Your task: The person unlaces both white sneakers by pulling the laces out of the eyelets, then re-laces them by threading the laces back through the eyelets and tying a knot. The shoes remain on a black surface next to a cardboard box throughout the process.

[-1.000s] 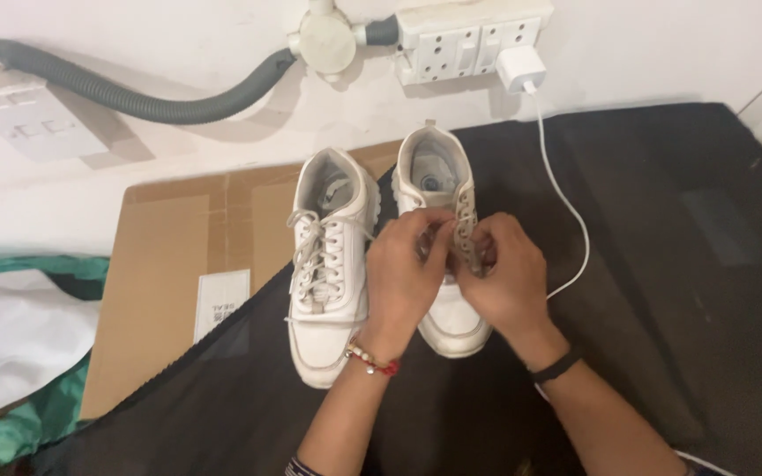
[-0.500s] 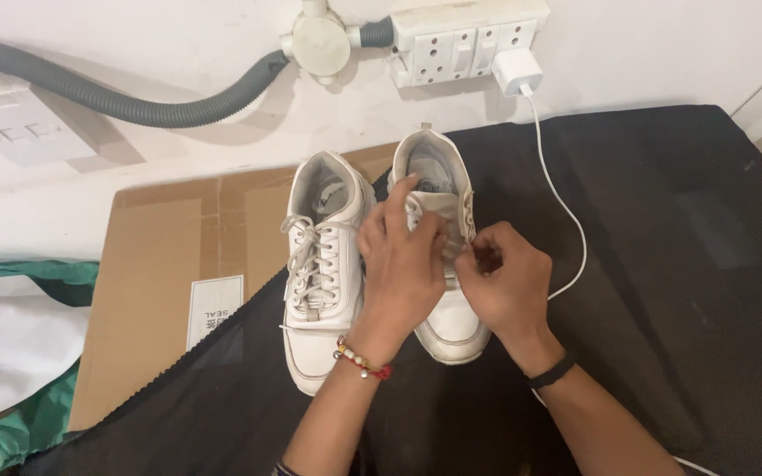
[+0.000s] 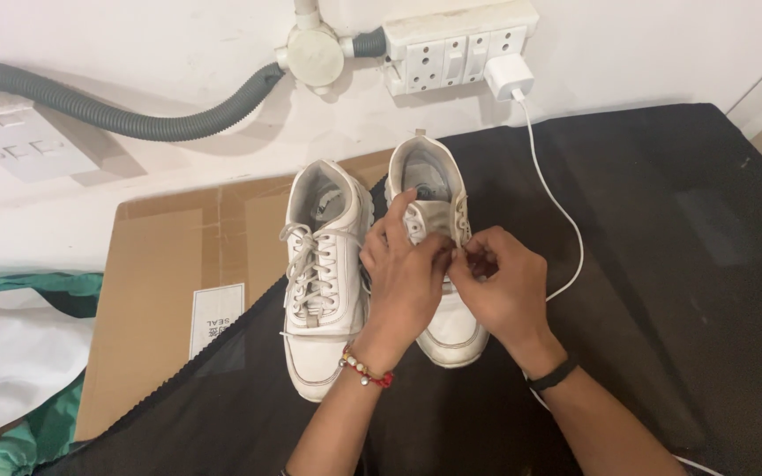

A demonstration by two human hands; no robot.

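Laced white sneaker: on black cloth, untouched. Left hand: lowered off the tongue since 0.5 s ago, grip pinching lace. Right sneaker: beside it, lacing ongoing. Right hand: grip pinching lace, meeting left.

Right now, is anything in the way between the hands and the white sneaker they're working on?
Nothing visible. The left hand and right hand already rest on the right-side white lace-up sneaker, fingers pinching at its laces. The white charger cable lies apart, to the right.
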